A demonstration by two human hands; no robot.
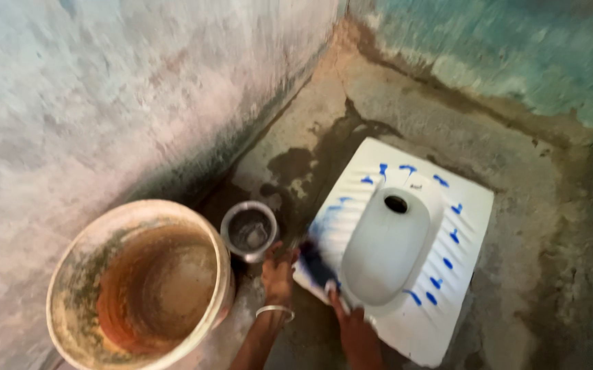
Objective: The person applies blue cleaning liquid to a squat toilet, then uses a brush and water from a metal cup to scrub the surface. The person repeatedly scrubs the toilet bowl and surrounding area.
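Wet concrete floor looks slippery, so the left hand could skid off the toilet pan. Right hand has its grip closed on a dark brush, which might flick blue cleaner around; can't tell the left's grip.

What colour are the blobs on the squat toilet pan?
Blue blobs on the white pan, in the head view.

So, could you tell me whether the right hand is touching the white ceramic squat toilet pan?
Touching. The head view shows the right hand resting on the near edge of the white ceramic squat toilet pan, fingers overlapping its rim with no gap.
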